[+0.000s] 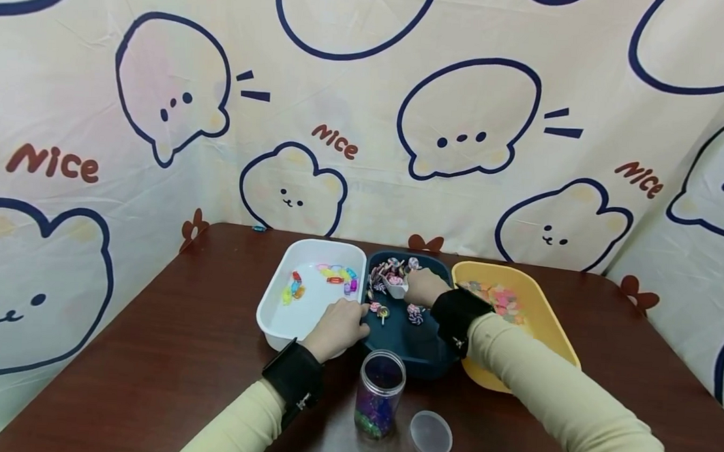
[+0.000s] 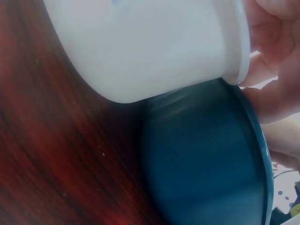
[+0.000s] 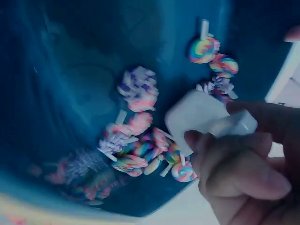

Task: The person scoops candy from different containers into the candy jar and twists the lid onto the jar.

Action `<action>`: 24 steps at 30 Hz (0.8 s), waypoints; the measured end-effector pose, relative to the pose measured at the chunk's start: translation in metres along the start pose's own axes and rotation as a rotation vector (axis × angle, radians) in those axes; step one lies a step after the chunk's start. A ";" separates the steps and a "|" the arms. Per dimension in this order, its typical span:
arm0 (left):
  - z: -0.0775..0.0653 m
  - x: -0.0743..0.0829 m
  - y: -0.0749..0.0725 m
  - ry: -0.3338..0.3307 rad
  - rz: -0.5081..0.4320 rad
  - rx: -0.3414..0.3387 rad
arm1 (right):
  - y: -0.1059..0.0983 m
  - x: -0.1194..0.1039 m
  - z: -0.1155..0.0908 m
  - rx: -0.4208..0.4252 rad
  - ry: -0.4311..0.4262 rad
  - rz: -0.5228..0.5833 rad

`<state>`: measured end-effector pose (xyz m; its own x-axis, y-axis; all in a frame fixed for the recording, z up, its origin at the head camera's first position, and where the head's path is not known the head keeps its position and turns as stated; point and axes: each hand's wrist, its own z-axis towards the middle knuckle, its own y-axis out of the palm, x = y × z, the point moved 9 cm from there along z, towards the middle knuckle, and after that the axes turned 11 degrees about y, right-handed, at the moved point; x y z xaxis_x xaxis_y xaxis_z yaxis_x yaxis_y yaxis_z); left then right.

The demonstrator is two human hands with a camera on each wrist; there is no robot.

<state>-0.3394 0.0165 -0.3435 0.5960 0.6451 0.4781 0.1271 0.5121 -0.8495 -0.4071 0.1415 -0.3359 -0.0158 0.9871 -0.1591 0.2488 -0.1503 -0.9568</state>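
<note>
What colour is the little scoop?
Plain white: the small, rounded scoop shows best in the right wrist view.

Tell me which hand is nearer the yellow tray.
Right. The right hand is over the dark blue tray, beside the yellow tray; the left hand is farther, at the rim of the white tray.

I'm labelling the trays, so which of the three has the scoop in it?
The dark blue tray in the middle: the right hand holds the white scoop inside it. The white tray and yellow tray show none.
</note>
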 end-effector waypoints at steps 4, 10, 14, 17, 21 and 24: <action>0.000 0.000 0.000 -0.008 -0.009 0.001 | 0.007 0.007 0.007 -0.018 0.065 0.000; 0.001 0.000 0.002 -0.028 -0.008 0.002 | 0.011 0.010 0.008 -0.094 0.106 0.042; 0.001 0.000 0.003 -0.027 -0.011 0.005 | 0.014 0.010 0.012 -0.099 0.099 0.061; 0.001 0.001 0.002 -0.020 -0.018 0.006 | 0.021 0.014 0.017 -0.166 0.139 0.033; 0.001 0.000 0.002 -0.023 -0.015 0.009 | 0.026 0.020 0.024 -0.195 0.184 0.029; 0.000 0.001 0.001 -0.022 -0.010 0.012 | 0.028 0.022 0.029 -0.182 0.195 0.045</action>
<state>-0.3391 0.0175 -0.3436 0.5773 0.6519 0.4916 0.1232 0.5257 -0.8417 -0.4283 0.1575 -0.3733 0.1816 0.9743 -0.1334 0.4151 -0.1989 -0.8878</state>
